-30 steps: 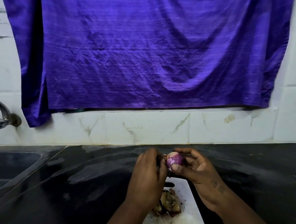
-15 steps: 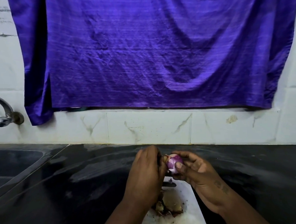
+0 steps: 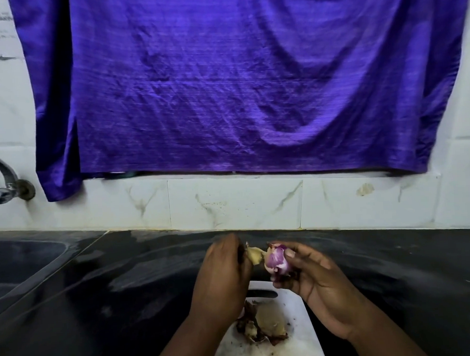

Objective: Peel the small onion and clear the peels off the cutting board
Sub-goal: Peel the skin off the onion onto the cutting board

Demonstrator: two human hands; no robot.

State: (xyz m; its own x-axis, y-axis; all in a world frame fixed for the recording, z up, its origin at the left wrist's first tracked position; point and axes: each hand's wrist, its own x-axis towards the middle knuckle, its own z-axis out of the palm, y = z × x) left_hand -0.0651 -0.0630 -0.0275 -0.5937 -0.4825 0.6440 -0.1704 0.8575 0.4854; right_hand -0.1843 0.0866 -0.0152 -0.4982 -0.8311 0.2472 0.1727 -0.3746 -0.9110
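Onion [image 3: 276,260] sits in the lower middle of the frame, held up above the far end of the cutting board [image 3: 302,345]. Your right hand [image 3: 318,282] cups it in curled fingers, purple flesh showing. Just left of it, your left hand [image 3: 222,276] pinches a pale strip of peel [image 3: 255,255] that reaches across to the bulb. You look well into the peeling, with some skin yet to come away. A heap of peels [image 3: 263,327] lies on the board below both hands, so the clearing is not yet done.
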